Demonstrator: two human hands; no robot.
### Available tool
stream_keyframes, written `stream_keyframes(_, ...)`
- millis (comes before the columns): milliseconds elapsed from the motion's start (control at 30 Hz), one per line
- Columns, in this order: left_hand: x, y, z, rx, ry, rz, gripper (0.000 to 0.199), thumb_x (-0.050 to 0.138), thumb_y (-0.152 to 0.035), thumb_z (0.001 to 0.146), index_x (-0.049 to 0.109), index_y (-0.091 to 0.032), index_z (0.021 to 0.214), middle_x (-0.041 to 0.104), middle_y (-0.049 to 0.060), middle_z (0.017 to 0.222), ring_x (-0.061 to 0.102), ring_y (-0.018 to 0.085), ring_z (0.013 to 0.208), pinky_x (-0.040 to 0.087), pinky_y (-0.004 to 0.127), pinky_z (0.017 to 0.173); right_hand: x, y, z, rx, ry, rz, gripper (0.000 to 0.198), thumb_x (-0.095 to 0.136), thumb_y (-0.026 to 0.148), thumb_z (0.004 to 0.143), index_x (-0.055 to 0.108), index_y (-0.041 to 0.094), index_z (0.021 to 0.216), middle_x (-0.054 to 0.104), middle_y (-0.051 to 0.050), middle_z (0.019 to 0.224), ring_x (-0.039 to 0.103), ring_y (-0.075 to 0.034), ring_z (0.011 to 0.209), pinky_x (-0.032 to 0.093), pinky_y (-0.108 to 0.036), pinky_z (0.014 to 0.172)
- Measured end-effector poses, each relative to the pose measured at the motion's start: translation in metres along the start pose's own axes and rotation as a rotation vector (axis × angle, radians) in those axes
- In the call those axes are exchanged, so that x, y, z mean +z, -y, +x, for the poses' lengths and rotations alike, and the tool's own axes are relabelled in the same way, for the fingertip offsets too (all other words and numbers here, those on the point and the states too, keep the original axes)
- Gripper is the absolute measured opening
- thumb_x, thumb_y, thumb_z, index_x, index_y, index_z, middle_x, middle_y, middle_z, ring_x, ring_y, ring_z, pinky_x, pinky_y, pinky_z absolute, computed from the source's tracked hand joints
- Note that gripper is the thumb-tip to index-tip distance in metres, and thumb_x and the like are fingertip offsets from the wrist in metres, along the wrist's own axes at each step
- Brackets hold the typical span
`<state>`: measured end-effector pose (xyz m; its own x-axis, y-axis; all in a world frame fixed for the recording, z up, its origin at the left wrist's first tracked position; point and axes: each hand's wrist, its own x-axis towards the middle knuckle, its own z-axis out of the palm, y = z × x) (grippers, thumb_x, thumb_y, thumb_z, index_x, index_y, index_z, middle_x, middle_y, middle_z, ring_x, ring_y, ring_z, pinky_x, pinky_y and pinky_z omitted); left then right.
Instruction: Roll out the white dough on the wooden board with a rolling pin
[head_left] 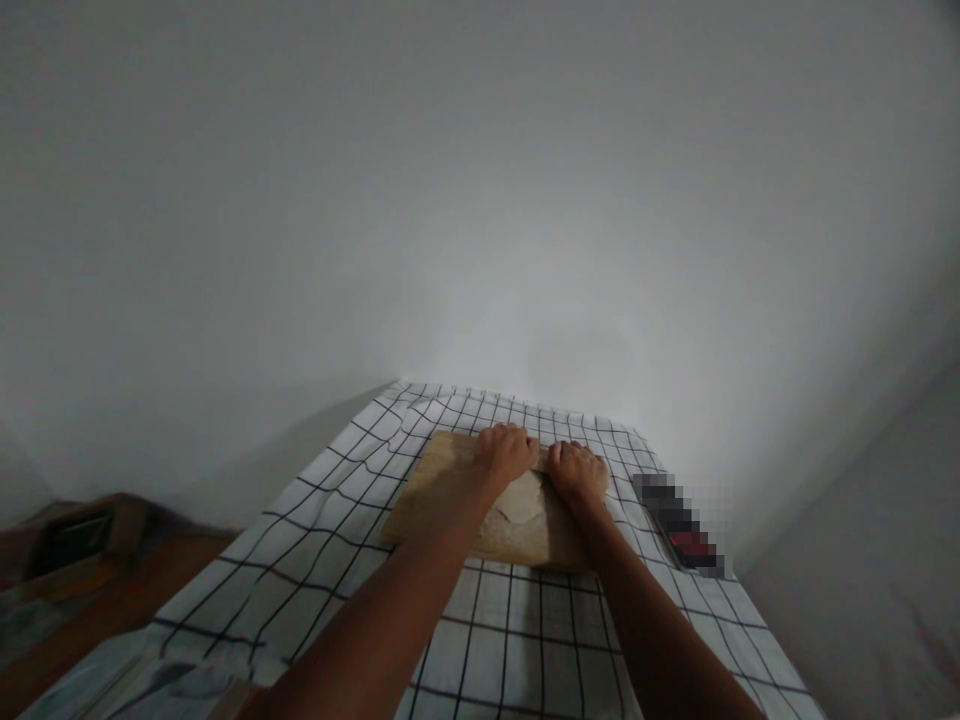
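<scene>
A wooden board point(431, 490) lies on the checked cloth, with a pale, flat sheet of dough point(523, 503) on it. Over the board's far edge, my left hand point(508, 450) is closed, knuckles up and fingers curled down. My right hand point(580, 470) is closed in the same way beside it, near the board's far right corner. A small gap separates the two hands. Whatever the curled fingers grip is hidden beneath them. The dough lies just on the near side of both hands, between my forearms.
A white cloth with black grid lines point(300, 540) covers the table, which meets a pale wall point(480, 250). To the right lies a dark, blurred-out flat object point(681, 530) with a red patch. Brown wooden furniture point(127, 530) stands lower left, off the table.
</scene>
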<state>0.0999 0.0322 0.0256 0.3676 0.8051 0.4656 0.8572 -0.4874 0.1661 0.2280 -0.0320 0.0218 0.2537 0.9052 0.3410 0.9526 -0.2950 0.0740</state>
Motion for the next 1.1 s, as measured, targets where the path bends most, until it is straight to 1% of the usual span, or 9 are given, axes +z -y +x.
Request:
stream_keyframes(133, -0.0016, -0.0007, 0.0006, -0.005, 0.023, 0.001, 0.04, 0.041, -0.032, 0.096, 0.076, -0.013, 0.1, 0.074, 0.016, 0.105, 0.068, 0.027, 0.1, 0.049, 0.039, 0.088, -0.0018, 0.0004, -0.0006, 0.025, 0.006, 0.006, 0.043, 0.027, 0.031, 0.105, 0.068, 0.018, 0.11, 0.068, -0.015, 0.11, 0.064, -0.024, 0.103, 0.042, -0.036, 0.085)
stream_keyframes(233, -0.0025, -0.001, 0.0005, -0.014, 0.017, 0.003, 0.04, 0.041, -0.032, 0.095, 0.076, -0.013, 0.101, 0.074, 0.016, 0.105, 0.068, 0.027, 0.099, 0.049, 0.039, 0.087, -0.0011, 0.0002, -0.0015, 0.005, -0.016, 0.003, 0.042, 0.028, 0.03, 0.105, 0.068, 0.018, 0.108, 0.068, -0.015, 0.109, 0.064, -0.025, 0.102, 0.042, -0.037, 0.084)
stream_keyframes(433, -0.0032, -0.0016, 0.0001, -0.029, 0.034, 0.0, 0.042, 0.041, -0.034, 0.095, 0.077, -0.012, 0.1, 0.075, 0.016, 0.103, 0.069, 0.027, 0.098, 0.05, 0.038, 0.085, 0.0018, -0.001, -0.0001, -0.003, -0.031, 0.012, 0.04, 0.029, 0.029, 0.104, 0.067, 0.02, 0.103, 0.069, -0.011, 0.104, 0.065, -0.025, 0.098, 0.042, -0.038, 0.082)
stream_keyframes(567, -0.0027, -0.0016, -0.0003, -0.018, 0.011, -0.007, 0.042, 0.041, -0.033, 0.095, 0.077, -0.012, 0.1, 0.075, 0.016, 0.103, 0.069, 0.028, 0.098, 0.05, 0.04, 0.086, 0.0025, -0.0013, 0.0002, 0.007, -0.028, 0.015, 0.042, 0.027, 0.03, 0.105, 0.068, 0.019, 0.103, 0.069, -0.012, 0.105, 0.065, -0.025, 0.099, 0.042, -0.038, 0.084)
stream_keyframes(700, -0.0026, -0.0011, -0.0001, -0.019, 0.02, -0.013, 0.042, 0.041, -0.034, 0.095, 0.077, -0.013, 0.1, 0.075, 0.016, 0.103, 0.069, 0.028, 0.098, 0.049, 0.04, 0.086, 0.0033, -0.0015, -0.0004, 0.009, -0.034, 0.018, 0.042, 0.028, 0.03, 0.105, 0.068, 0.018, 0.104, 0.069, -0.014, 0.106, 0.065, -0.025, 0.1, 0.042, -0.038, 0.086)
stream_keyframes(933, -0.0028, -0.0007, -0.0003, -0.02, 0.01, -0.018, 0.041, 0.042, -0.035, 0.094, 0.076, -0.013, 0.097, 0.075, 0.015, 0.101, 0.069, 0.027, 0.095, 0.049, 0.039, 0.084, 0.0053, -0.002, 0.0002, 0.008, -0.045, 0.004, 0.041, 0.027, 0.028, 0.105, 0.067, 0.019, 0.103, 0.069, -0.012, 0.105, 0.065, -0.025, 0.099, 0.042, -0.038, 0.085)
stream_keyframes(1100, -0.0041, -0.001, -0.0009, -0.028, 0.021, -0.031, 0.04, 0.043, -0.036, 0.094, 0.077, -0.014, 0.099, 0.075, 0.014, 0.102, 0.069, 0.027, 0.097, 0.049, 0.038, 0.086, 0.007, -0.0025, 0.0022, 0.008, -0.039, 0.016, 0.039, 0.03, 0.028, 0.104, 0.067, 0.018, 0.103, 0.069, -0.013, 0.106, 0.065, -0.024, 0.099, 0.042, -0.037, 0.085)
